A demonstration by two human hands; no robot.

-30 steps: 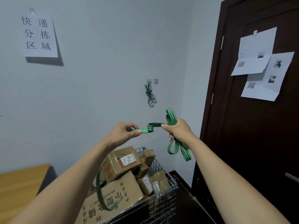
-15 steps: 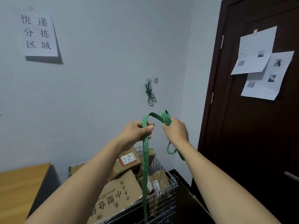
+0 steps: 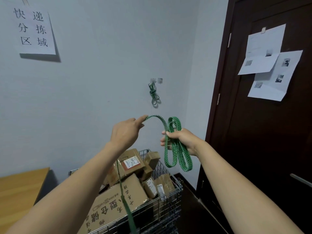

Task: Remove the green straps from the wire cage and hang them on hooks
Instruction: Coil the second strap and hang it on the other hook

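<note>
**Step in hand: coiling the freed strap.**

The green strap [image 3: 174,118] is held up in front of the wall, above the wire cage [image 3: 170,195]. Several coils are already gathered in the right hand [image 3: 181,141], which grips them in a closed fist. Loops stand above the fist and hang below it.

From the fist the strap arcs across to the left hand [image 3: 125,132], whose fingertips pinch it. The loose tail reappears beneath the left forearm and runs down across the cardboard parcels [image 3: 118,200] stacked in the cage. Its far end leaves the view at the bottom, so it cannot be told whether it is clear of the wire.

**Destination.** Two hooks [image 3: 156,80] are fixed side by side on the wall [image 3: 101,81], left of the dark door [image 3: 270,149]. The left hook carries a bundled strap [image 3: 154,97]. The right hook appears free.

**Next move, as judged.**
1. Feed the arc into the right fist as a further loop.
2. Draw up the tail with the left hand until none hangs in the cage.
3. Carry the bundle to the free hook.

Keep the right-hand grip firm, since loosely held loops are likely to spill.
</note>
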